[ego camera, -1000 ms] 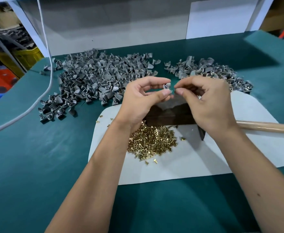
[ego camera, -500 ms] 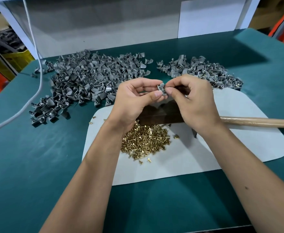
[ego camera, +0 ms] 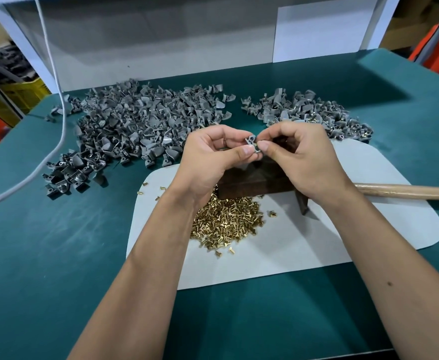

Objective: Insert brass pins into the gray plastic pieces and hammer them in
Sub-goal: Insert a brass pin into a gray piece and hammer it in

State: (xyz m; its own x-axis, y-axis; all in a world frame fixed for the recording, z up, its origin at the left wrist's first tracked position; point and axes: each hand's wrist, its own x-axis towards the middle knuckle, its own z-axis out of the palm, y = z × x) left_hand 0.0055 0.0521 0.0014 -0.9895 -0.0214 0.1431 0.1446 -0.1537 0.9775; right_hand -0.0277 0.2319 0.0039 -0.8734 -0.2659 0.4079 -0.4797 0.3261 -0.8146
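Observation:
My left hand (ego camera: 213, 157) pinches a small gray plastic piece (ego camera: 251, 141) between thumb and fingers, held up over a dark wooden block (ego camera: 252, 184). My right hand (ego camera: 301, 159) meets it fingertip to fingertip and pinches a brass pin (ego camera: 256, 145) against the piece. A heap of loose brass pins (ego camera: 226, 222) lies on the white mat (ego camera: 343, 237) under my left wrist. A hammer with a wooden handle (ego camera: 407, 192) lies on the mat to the right; its head is mostly hidden behind my right hand.
A large pile of gray plastic pieces (ego camera: 140, 126) covers the green table (ego camera: 44, 255) at the back left. A smaller pile of gray pieces with pins (ego camera: 309, 113) lies at the back right. A white cable (ego camera: 57, 105) hangs at the left. A white panel stands behind.
My two hands have come together, so the right fingertips now press the pin against the gray piece. The view has shifted slightly; the piles and hammer have not moved.

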